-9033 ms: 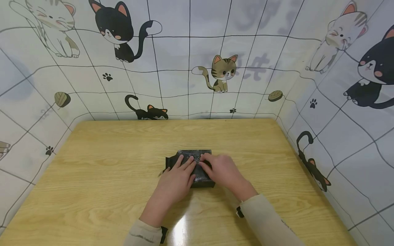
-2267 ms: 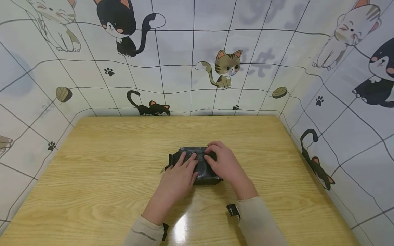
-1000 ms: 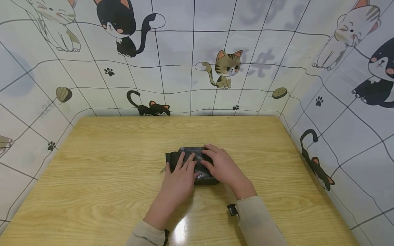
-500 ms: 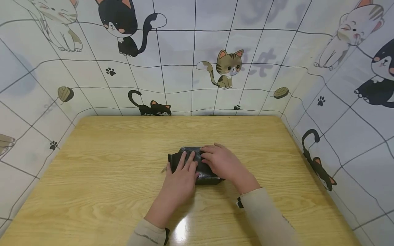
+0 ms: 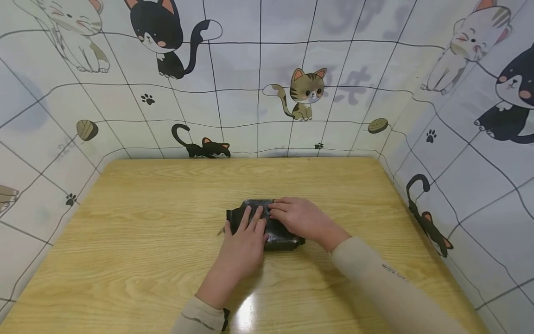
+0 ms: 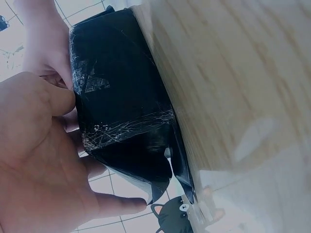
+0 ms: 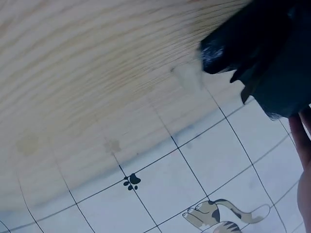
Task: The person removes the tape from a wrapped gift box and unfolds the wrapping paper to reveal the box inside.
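A boxy package wrapped in shiny black plastic [image 5: 283,240] lies on the table, its folded ends jutting out at both sides. My left hand [image 5: 243,251] rests spread over its left half, fingers straight. On the upper right of the package my right hand [image 5: 303,219] lays its fingers close together, tips near the middle. The left wrist view shows the package's near side [image 6: 119,68], with creased clear tape along its edges and a loose folded flap at the end. In the right wrist view, the other crumpled end [image 7: 272,58] appears, and only a little of my right hand [image 7: 303,160].
The wooden table [image 5: 167,269] extends around the package on all sides. Walls of cat-printed sheeting [image 5: 233,106] stand behind the table and along its left and right sides. A small thin sliver [image 5: 220,231] sticks out by the package's left end.
My right hand goes from bent fingertips working at the top to fingers laid flatter across it, its forearm swinging outward to the right. My left hand stays on the package, fingers more spread.
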`<control>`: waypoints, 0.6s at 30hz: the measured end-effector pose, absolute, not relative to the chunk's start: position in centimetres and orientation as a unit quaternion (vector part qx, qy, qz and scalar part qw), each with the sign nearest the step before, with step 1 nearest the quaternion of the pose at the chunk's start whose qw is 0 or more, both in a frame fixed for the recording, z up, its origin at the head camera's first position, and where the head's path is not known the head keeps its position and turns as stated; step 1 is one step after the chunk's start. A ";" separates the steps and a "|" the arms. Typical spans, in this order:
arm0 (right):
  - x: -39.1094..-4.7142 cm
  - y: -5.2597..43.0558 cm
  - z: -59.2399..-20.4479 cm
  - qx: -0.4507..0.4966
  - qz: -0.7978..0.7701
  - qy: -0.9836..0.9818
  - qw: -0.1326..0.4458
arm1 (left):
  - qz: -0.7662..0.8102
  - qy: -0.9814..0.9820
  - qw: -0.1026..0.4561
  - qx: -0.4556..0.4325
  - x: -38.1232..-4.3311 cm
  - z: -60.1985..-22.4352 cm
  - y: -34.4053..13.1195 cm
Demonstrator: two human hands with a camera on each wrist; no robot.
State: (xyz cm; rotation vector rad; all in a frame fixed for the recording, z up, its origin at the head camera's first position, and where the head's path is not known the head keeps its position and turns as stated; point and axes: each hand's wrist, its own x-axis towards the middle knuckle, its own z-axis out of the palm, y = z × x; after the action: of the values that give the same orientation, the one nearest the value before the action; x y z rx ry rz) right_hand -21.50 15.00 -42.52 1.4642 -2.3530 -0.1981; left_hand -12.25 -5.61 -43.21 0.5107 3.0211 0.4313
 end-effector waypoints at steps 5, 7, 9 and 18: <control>-22.1 15.5 -42.8 0.545 -0.064 -0.806 0.223 | 0.138 0.976 0.020 0.167 -12.3 -43.2 -5.6; -22.3 15.6 -42.9 0.554 -0.058 -0.797 0.235 | 0.138 0.976 0.020 0.168 -12.3 -43.2 -5.5; -22.5 15.6 -43.0 0.561 -0.054 -0.790 0.244 | 0.140 0.976 0.020 0.168 -12.3 -43.1 -5.5; -22.8 15.4 -43.5 0.566 -0.106 -0.776 0.257 | 0.141 0.976 0.023 0.166 -12.2 -43.0 -5.7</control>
State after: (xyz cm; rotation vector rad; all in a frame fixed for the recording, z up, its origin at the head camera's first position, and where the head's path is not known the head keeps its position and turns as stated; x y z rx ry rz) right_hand -22.76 15.41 -43.47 1.5345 -2.1066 -0.2867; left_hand -12.20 -5.65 -43.03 0.5148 3.0214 0.4374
